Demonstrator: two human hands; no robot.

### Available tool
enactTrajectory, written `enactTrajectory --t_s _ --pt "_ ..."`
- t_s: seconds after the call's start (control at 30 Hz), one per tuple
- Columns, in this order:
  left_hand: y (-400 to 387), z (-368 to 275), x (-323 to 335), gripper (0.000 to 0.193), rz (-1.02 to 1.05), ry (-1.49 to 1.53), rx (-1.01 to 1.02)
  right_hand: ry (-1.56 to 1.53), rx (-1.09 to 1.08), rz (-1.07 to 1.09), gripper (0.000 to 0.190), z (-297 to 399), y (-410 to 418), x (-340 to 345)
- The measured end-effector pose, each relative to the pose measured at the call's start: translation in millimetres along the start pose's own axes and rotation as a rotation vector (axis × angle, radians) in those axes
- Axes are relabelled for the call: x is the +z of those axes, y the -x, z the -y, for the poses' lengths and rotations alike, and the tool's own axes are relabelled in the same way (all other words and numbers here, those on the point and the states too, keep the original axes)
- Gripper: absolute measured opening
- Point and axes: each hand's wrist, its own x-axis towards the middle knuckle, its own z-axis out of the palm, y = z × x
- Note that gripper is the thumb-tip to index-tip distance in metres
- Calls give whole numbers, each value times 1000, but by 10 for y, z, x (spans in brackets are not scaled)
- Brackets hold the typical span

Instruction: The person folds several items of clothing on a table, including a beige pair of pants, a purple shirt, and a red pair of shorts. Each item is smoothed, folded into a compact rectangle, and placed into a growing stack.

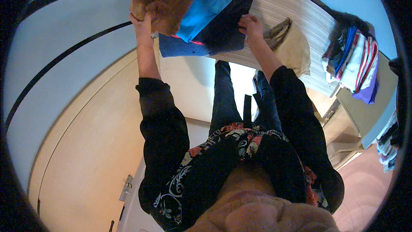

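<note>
My left hand (140,26) grips the near left edge of a brown cloth (170,1), with its thumb lying on the fabric. Beside and partly under that cloth is a bright blue cloth (206,8). A black cloth (230,21) lies beneath the blue one. Lowest shows a dark blue fabric (183,46), hanging slightly past the near edge of the surface. At the right rim of the black cloth is my right hand (252,27), its fingers partly curled. Whether they pinch the black cloth is unclear. A beige and brown folded cloth (291,48) rests just right of my right wrist.
The clothes lie on a light, wood-grained surface (317,38). A stack of folded clothes (354,59) stands at its right end. A pale wooden door (93,129) with a metal latch plate (126,187) is on my left. Open shelving (342,129) sits low at right.
</note>
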Motion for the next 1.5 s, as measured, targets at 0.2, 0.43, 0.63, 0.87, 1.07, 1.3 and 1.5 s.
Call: enactTrajectory --t_s 0.2,0.43,0.63,0.87,1.07,1.3,1.5 --pt "-65 218 -136 61 252 272 -442 -297 45 128 44 51 11 131" --pt "-137 289 -205 58 297 187 -394 160 -35 296 76 309 -51 169" --pt "132 314 -22 59 135 244 -93 32 -148 194 80 190 -32 708" --pt "457 176 236 51 14 236 295 195 -298 399 49 399 -277 1038" --pt "485 73 322 54 -103 224 175 590 -347 236 47 517 -367 972" --pt "324 -584 54 31 -175 -776 991 546 -388 240 44 378 -415 937" --pt "-190 -894 190 25 205 -906 1099 409 -506 247 42 283 -415 866"
